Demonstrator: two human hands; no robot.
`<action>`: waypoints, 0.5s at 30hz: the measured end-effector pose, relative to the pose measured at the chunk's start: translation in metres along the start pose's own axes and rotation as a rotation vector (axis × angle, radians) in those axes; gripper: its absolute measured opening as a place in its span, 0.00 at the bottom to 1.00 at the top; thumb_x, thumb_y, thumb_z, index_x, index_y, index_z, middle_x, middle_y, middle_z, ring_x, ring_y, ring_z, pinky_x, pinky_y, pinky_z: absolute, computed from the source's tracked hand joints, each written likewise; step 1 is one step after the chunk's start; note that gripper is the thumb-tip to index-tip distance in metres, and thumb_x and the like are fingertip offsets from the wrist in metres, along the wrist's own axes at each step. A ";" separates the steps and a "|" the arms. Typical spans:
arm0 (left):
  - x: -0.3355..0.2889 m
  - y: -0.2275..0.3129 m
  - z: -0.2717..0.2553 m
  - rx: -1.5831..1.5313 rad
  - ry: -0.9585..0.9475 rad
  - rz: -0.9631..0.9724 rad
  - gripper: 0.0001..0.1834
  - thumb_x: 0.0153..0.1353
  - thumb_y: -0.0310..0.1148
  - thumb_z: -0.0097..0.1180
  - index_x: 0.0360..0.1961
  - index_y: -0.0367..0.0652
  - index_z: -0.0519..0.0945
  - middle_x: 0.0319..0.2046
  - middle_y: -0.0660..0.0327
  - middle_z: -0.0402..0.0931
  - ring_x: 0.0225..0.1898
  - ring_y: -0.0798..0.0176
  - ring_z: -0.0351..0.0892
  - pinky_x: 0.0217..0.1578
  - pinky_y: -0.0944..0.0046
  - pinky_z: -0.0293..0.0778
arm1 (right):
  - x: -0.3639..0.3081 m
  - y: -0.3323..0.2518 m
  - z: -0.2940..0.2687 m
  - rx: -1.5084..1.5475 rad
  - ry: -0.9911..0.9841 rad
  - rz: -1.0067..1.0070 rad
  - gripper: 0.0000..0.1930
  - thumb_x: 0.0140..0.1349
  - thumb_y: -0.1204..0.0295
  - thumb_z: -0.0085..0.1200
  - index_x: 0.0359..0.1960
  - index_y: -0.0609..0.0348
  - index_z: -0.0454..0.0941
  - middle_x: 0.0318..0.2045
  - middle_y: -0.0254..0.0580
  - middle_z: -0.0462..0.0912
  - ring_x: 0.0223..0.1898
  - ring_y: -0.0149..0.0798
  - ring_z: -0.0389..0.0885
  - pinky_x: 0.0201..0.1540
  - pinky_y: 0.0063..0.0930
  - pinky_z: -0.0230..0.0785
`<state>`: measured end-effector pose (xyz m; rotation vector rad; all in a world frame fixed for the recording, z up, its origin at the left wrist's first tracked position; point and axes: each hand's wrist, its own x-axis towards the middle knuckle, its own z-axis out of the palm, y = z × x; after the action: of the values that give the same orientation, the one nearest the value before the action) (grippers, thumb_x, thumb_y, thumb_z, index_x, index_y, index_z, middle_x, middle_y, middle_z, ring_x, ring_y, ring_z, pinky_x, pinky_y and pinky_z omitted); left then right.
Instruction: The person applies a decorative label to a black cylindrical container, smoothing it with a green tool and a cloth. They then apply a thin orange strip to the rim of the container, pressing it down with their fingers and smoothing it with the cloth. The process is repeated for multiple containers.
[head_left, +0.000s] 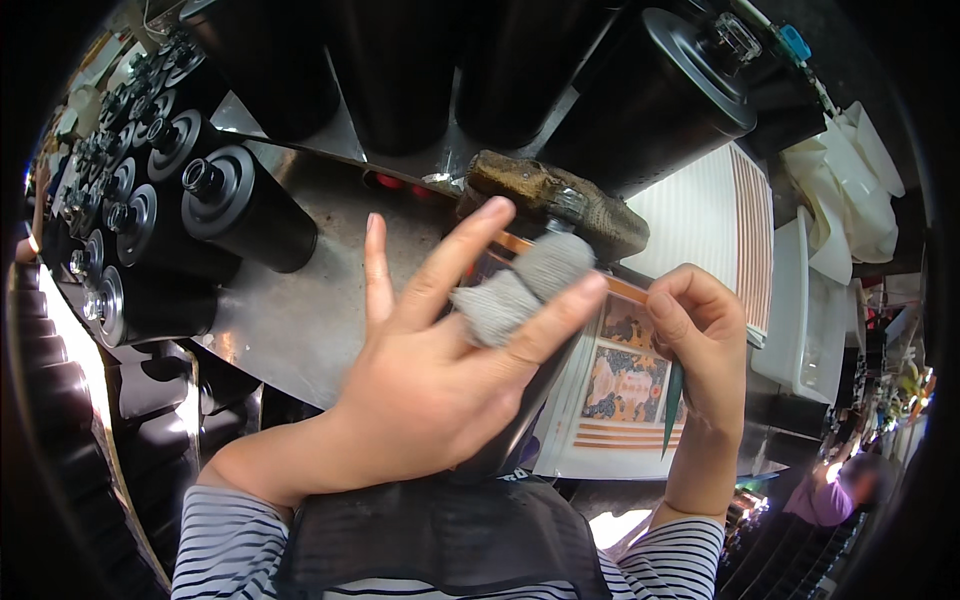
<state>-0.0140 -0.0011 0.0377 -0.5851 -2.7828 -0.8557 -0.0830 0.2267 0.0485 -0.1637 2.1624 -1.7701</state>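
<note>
My left hand [430,390] is spread over the middle, back up, with grey cloth covers [500,305] on two of its fingers. It is slightly blurred. Beneath it, mostly hidden, lies a dark smooth surface [515,425] with an orange edge showing near the fingers. My right hand [705,340] is curled, its thumb and forefinger close together near an orange strip [628,290]. A green pointed tool [672,410] sticks down from its fingers. Beyond the left fingertips sits a worn brown padded block [555,195].
Black bottles with ringed shoulders [245,210] crowd the left, and larger ones [640,100] stand along the back. Printed sheets [630,385] lie under my right hand, with striped paper [700,220] behind. A white tray [800,320] stands right, near another person [830,495].
</note>
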 end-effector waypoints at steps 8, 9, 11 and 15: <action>0.004 0.001 -0.002 -0.217 0.026 0.044 0.39 0.52 0.36 0.60 0.64 0.42 0.58 0.57 0.48 0.61 0.68 0.44 0.48 0.64 0.43 0.39 | -0.001 -0.006 0.000 -0.027 0.032 -0.050 0.09 0.64 0.70 0.53 0.30 0.64 0.78 0.22 0.27 0.75 0.21 0.17 0.65 0.24 0.11 0.56; 0.000 -0.003 -0.001 -0.301 0.075 0.014 0.48 0.53 0.41 0.62 0.69 0.35 0.49 0.65 0.42 0.51 0.69 0.40 0.44 0.66 0.50 0.43 | -0.002 -0.007 0.000 -0.056 0.036 -0.081 0.09 0.64 0.70 0.53 0.30 0.64 0.78 0.22 0.27 0.75 0.21 0.17 0.65 0.24 0.11 0.55; -0.011 -0.004 0.012 -0.645 -0.013 -0.237 0.55 0.53 0.46 0.63 0.69 0.36 0.38 0.65 0.41 0.49 0.67 0.42 0.49 0.63 0.53 0.51 | -0.001 -0.011 0.008 -0.024 0.009 -0.079 0.07 0.61 0.72 0.56 0.29 0.63 0.77 0.22 0.26 0.75 0.22 0.16 0.65 0.25 0.10 0.56; -0.015 -0.021 0.038 -1.194 0.159 -0.307 0.47 0.56 0.40 0.60 0.69 0.37 0.46 0.63 0.46 0.58 0.67 0.46 0.53 0.62 0.56 0.54 | 0.003 -0.015 0.018 -0.013 -0.019 -0.101 0.06 0.58 0.74 0.59 0.27 0.62 0.76 0.22 0.26 0.74 0.23 0.16 0.66 0.25 0.10 0.56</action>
<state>-0.0112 0.0000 -0.0075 -0.1653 -1.9638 -2.4764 -0.0817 0.2060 0.0592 -0.2967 2.1885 -1.8014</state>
